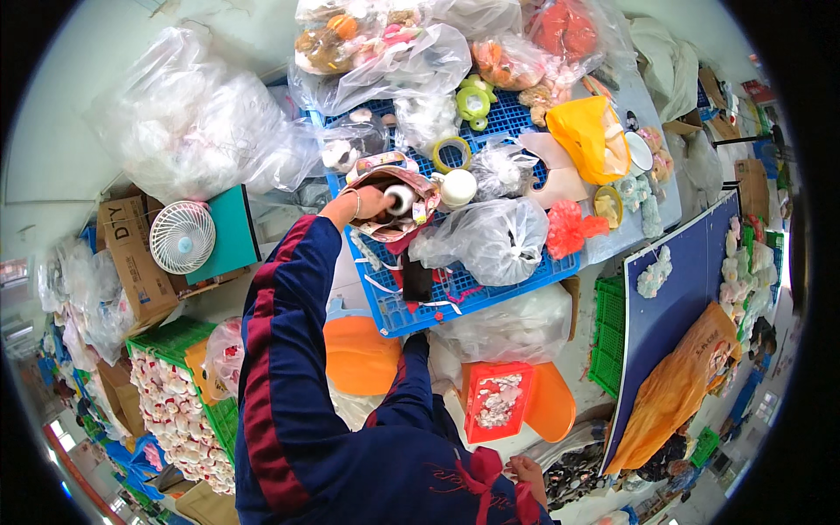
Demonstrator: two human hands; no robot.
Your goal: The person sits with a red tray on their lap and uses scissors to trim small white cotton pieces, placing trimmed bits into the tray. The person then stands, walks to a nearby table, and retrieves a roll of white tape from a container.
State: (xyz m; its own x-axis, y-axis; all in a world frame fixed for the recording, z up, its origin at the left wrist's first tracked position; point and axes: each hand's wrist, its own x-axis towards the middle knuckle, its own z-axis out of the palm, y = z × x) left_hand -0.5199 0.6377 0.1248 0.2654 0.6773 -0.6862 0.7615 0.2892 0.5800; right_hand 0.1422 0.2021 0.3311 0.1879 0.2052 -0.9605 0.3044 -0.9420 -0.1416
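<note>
My left hand (373, 204) reaches into the open top of a patterned pink-and-brown bag (382, 230) on a blue plastic pallet-like surface. Its fingers curl against a white cylinder (401, 200) with a dark round end, inside the bag; part of the fingers is hidden there. A white round container (458, 187) stands just right of the bag, and a roll of yellow tape (451, 154) lies behind it. Low in the view, beside my body, my right hand (527, 473) has its fingers curled; what they hold, if anything, cannot be seen.
Knotted clear plastic bags (500, 241), a red bag (573, 229) and a yellow bag (592, 140) crowd the blue surface (385, 319). A green frog-like plush (474, 101) lies farther back. To the left stands a white fan (182, 237). Below are orange stools (360, 350) and a red tray (499, 402).
</note>
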